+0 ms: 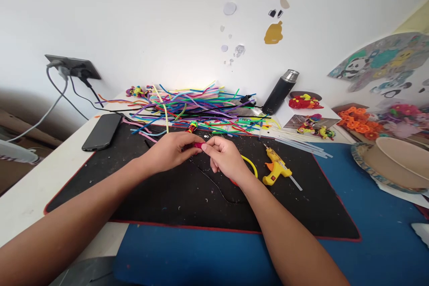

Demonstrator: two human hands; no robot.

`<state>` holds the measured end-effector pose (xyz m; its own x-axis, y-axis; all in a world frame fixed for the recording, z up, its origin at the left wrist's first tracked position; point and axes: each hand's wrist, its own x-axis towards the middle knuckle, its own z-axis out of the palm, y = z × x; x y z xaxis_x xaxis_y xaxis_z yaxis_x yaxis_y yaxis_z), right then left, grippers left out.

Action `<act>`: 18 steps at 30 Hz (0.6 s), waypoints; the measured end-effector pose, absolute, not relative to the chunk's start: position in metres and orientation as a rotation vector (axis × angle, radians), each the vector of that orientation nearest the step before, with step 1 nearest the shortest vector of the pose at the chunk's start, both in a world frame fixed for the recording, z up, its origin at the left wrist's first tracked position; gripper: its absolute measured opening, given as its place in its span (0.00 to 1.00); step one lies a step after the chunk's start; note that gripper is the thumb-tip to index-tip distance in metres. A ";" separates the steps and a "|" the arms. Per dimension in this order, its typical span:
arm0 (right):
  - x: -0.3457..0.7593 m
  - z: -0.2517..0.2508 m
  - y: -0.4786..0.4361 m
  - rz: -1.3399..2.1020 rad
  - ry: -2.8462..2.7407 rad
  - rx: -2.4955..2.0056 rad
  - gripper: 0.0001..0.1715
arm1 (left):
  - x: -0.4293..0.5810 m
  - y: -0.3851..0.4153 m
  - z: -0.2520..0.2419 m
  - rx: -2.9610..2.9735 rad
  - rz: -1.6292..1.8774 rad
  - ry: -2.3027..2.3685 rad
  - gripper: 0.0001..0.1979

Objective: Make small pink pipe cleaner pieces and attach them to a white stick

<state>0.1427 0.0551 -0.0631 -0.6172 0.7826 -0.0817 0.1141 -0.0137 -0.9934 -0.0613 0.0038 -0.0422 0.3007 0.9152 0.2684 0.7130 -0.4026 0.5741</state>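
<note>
Above the middle of the black mat (150, 205), my two hands meet at a small crimson piece (198, 145) that looks like pipe cleaner. My left hand (170, 149) pinches its left end. On its right side, my right hand (224, 157) grips it between thumb and fingers. Most of the piece is hidden by the fingertips. A thin black strand (217, 187) trails below the hands across the mat. Just behind them is a small red, yellow and green figure (192, 127). A yellow curved pipe cleaner (252, 163) lies partly behind my right wrist.
A yellow glue gun (277, 167) lies right of my hands. Many coloured pipe cleaners (187, 103) are heaped along the wall, beside a black flask (280, 91). A phone (102, 132) lies at left, glue sticks (303, 146) at right. Shallow bowls (365, 161) stand far right.
</note>
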 end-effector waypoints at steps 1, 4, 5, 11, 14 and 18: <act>0.143 -0.063 0.055 1.684 -1.756 -0.934 0.15 | -0.062 0.004 -0.043 2.257 0.807 1.461 0.12; 0.142 -0.062 0.055 1.688 -1.761 -0.932 0.14 | -0.064 0.004 -0.046 2.288 0.805 1.466 0.12; 0.142 -0.062 0.055 1.688 -1.765 -0.930 0.14 | -0.064 0.004 -0.046 2.294 0.808 1.467 0.12; 0.143 -0.067 0.056 1.671 -1.800 -0.939 0.13 | -0.062 0.003 -0.050 2.276 0.845 1.442 0.12; 0.143 -0.069 0.057 1.674 -1.806 -0.949 0.14 | -0.062 0.004 -0.053 2.261 0.864 1.437 0.12; 0.142 -0.070 0.057 1.693 -1.799 -0.956 0.15 | -0.063 0.004 -0.059 2.252 0.866 1.450 0.12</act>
